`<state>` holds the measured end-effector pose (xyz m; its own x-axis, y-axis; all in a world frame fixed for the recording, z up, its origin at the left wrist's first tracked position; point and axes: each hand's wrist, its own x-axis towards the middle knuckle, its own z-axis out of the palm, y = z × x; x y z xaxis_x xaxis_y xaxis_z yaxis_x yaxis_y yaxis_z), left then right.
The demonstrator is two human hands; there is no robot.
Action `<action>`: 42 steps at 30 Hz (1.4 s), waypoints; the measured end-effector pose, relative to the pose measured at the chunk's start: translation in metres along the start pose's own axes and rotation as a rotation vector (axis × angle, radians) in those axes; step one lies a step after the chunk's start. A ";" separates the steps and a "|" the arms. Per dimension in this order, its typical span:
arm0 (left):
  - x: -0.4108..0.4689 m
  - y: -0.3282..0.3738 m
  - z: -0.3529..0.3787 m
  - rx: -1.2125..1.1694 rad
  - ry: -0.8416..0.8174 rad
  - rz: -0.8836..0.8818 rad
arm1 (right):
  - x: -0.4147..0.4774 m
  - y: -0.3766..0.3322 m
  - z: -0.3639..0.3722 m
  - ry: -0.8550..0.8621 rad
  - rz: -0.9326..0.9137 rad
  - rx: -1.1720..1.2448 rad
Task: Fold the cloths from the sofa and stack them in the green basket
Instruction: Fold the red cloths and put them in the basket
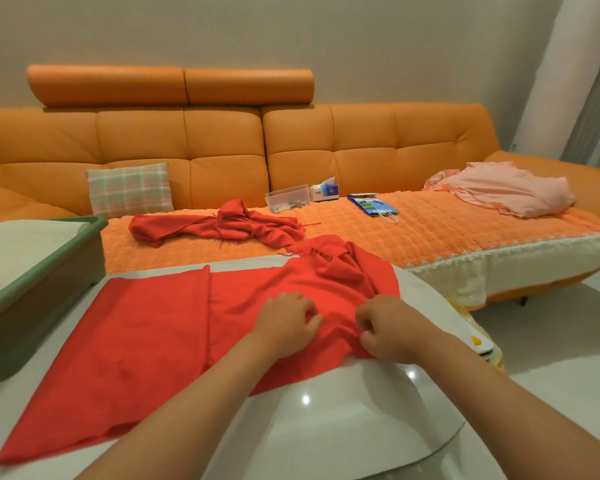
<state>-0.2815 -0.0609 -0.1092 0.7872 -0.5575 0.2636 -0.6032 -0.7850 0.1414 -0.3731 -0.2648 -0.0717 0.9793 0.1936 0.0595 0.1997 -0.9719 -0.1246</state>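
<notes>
The red cloth (146, 341) lies spread on the white worktop (326, 427), its long axis running from the near left corner to its bunched far right end; the left hand (286, 323) and right hand (392, 327) sit side by side on that half, fingers curled, each pinching a fold; left of the red cloth stands the green basket (42, 289) with a cream cloth (21, 251) inside; beyond the red cloth, on the sofa (361, 140), lie a crumpled red garment (219, 226) and, farther right, a pink cloth (506, 192).
</notes>
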 end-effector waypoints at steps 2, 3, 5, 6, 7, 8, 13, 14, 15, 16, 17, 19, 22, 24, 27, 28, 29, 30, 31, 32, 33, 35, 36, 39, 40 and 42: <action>-0.018 0.006 0.000 -0.043 -0.020 0.047 | 0.003 -0.005 0.000 -0.008 0.023 -0.003; -0.027 0.006 0.000 -0.082 -0.009 0.071 | 0.003 -0.005 -0.001 0.002 0.065 -0.090; -0.046 0.003 -0.002 -0.149 0.038 0.144 | 0.000 -0.003 -0.007 -0.019 0.181 -0.263; -0.055 0.001 -0.005 -0.162 0.069 0.191 | -0.002 -0.003 -0.009 -0.043 0.225 -0.300; -0.064 -0.001 -0.007 -0.163 0.098 0.228 | -0.004 -0.003 -0.011 -0.066 0.251 -0.307; -0.072 -0.004 -0.009 -0.162 0.118 0.247 | -0.006 -0.006 -0.012 -0.063 0.243 -0.294; -0.094 -0.012 -0.011 -0.106 0.148 0.276 | -0.005 -0.039 -0.002 -0.019 0.055 0.130; -0.096 -0.012 -0.013 -0.117 0.140 0.276 | -0.005 -0.046 0.001 -0.073 0.037 0.199; -0.098 -0.012 -0.014 -0.131 0.132 0.282 | -0.005 -0.052 0.003 -0.121 0.016 0.210; -0.099 -0.011 -0.017 -0.142 0.118 0.293 | -0.005 -0.055 0.005 -0.152 0.006 0.177; -0.102 -0.009 -0.019 -0.153 0.085 0.306 | -0.004 -0.057 0.005 -0.169 0.012 0.123; -0.107 -0.002 -0.026 -0.217 -0.031 0.326 | -0.004 -0.058 -0.002 -0.209 0.049 -0.020; -0.106 0.006 -0.039 -0.377 -0.187 0.285 | -0.002 -0.058 -0.011 -0.200 0.117 -0.039; -0.094 0.003 -0.040 -0.457 -0.101 0.243 | 0.005 -0.057 -0.009 -0.116 0.126 0.008; -0.064 -0.014 -0.029 -0.332 0.057 0.148 | 0.027 -0.056 -0.001 0.059 0.096 0.082; -0.053 -0.020 -0.025 -0.216 0.069 0.105 | 0.036 -0.055 0.004 0.093 0.087 0.112; -0.043 -0.026 -0.021 -0.109 0.038 0.051 | 0.046 -0.053 0.009 0.098 0.079 0.127; -0.033 -0.030 -0.017 -0.036 -0.031 -0.002 | 0.057 -0.049 0.014 0.082 0.077 0.134; -0.022 -0.035 -0.014 0.007 -0.114 -0.040 | 0.067 -0.046 0.019 0.056 0.084 0.135; -0.012 -0.037 -0.011 0.029 -0.191 -0.060 | 0.078 -0.042 0.024 0.032 0.093 0.135; -0.001 -0.039 -0.008 0.041 -0.251 -0.076 | 0.089 -0.037 0.027 0.012 0.096 0.135; 0.018 -0.041 -0.002 0.033 -0.326 -0.105 | 0.111 -0.029 0.033 -0.027 0.083 0.132; 0.026 -0.042 0.001 0.027 -0.357 -0.107 | 0.121 -0.025 0.035 -0.051 0.073 0.119; 0.041 -0.043 0.012 0.020 -0.449 -0.075 | 0.144 -0.010 0.042 -0.143 0.111 0.030; 0.044 -0.045 0.014 -0.006 -0.449 -0.069 | 0.150 -0.004 0.045 -0.161 0.156 -0.002; 0.051 -0.053 0.016 -0.079 -0.354 -0.077 | 0.156 0.009 0.048 -0.176 0.248 -0.040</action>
<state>-0.2076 -0.0519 -0.1183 0.8182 -0.5671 -0.0950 -0.5373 -0.8129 0.2246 -0.2165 -0.2366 -0.1113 0.9894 -0.0337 -0.1410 -0.0445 -0.9962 -0.0746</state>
